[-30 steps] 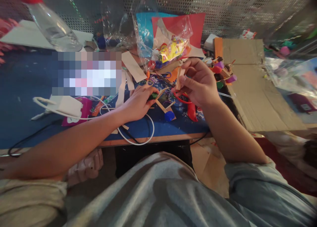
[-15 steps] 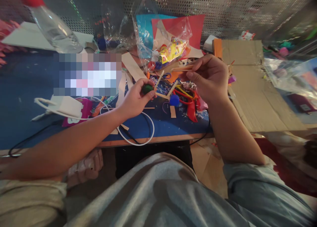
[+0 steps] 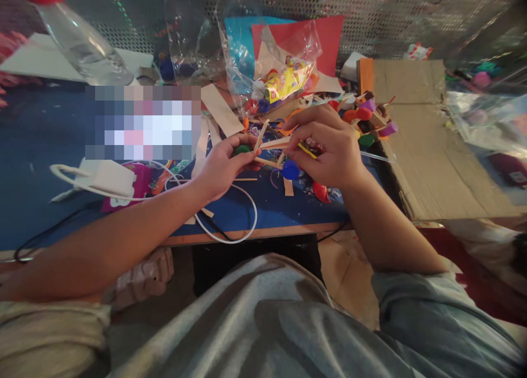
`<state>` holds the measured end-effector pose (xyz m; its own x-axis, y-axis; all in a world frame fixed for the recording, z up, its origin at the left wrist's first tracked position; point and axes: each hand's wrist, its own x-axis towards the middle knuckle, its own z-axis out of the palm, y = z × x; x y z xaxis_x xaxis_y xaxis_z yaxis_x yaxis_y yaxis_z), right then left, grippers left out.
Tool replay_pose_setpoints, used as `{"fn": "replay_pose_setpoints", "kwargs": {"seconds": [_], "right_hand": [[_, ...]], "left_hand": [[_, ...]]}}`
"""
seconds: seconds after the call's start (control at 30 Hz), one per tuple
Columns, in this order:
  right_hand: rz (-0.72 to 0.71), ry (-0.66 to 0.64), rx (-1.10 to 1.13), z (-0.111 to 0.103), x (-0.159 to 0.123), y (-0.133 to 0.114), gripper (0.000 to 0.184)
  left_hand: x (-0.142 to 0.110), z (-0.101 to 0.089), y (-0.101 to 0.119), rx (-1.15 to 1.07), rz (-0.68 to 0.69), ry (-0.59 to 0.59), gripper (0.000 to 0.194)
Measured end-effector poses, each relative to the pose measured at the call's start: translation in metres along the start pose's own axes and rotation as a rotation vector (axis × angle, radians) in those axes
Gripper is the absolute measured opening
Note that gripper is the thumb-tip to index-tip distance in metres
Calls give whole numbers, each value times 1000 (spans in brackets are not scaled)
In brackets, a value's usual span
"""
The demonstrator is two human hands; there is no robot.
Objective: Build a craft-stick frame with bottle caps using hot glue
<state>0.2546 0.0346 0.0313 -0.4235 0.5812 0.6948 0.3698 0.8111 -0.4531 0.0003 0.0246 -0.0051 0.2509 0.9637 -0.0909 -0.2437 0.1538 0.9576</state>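
Observation:
My left hand (image 3: pixel 220 169) is closed around the near end of a small wooden stick frame (image 3: pixel 269 162), with the thumb on top. A dark green round cap (image 3: pixel 244 149) shows between its fingers, and a blue round cap (image 3: pixel 290 170) sits at the frame's other end. One short stick (image 3: pixel 262 135) rises at a slant from the frame beside my thumb. My right hand (image 3: pixel 323 147) pinches a flat pale wooden stick (image 3: pixel 274 143), whose tip reaches the frame close to my left fingertips. Whether the tip touches it, I cannot tell.
Colourful caps and sticks (image 3: pixel 364 114) lie heaped behind my right hand. A cardboard sheet (image 3: pixel 453 158) covers the right side. A white cable (image 3: pixel 255 213) loops near the front edge. At the back are a plastic bag (image 3: pixel 288 81) and a red-capped bottle (image 3: pixel 82 43).
My right hand has moved left and down, bringing its stick to the frame. The left hand has stayed almost in place with the frame, and the heap of caps is now uncovered.

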Motion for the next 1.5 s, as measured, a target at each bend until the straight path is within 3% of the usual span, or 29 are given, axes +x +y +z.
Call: {"fn": "replay_pose_setpoints", "kwargs": {"seconds": [0.3,0.47,0.73,0.9,1.13,1.37,1.5], "right_hand": [[-171,-28,-49,1,-2,5,9],[-99,-44,-48,4,-3,2,14],[-1,-102,-91,8,-6,-2,8],[-35,-73,-147,7,-7,0,9],[-151,-88,-254,4,-7,-5,10],[-120,-107,-355,6,-10,-2,20],[-234,-64,-397,6,-11,-7,13]], "left_hand": [[-2,0,1,8,-5,-52,27],[-4,1,2,-48,-14,-71,29],[-4,3,4,-75,13,-98,33],[-3,1,-1,15,56,-90,46],[-1,-1,-6,-29,98,-87,48],[1,-4,-8,15,150,-108,43],[1,-5,-9,50,169,-113,44]]}}
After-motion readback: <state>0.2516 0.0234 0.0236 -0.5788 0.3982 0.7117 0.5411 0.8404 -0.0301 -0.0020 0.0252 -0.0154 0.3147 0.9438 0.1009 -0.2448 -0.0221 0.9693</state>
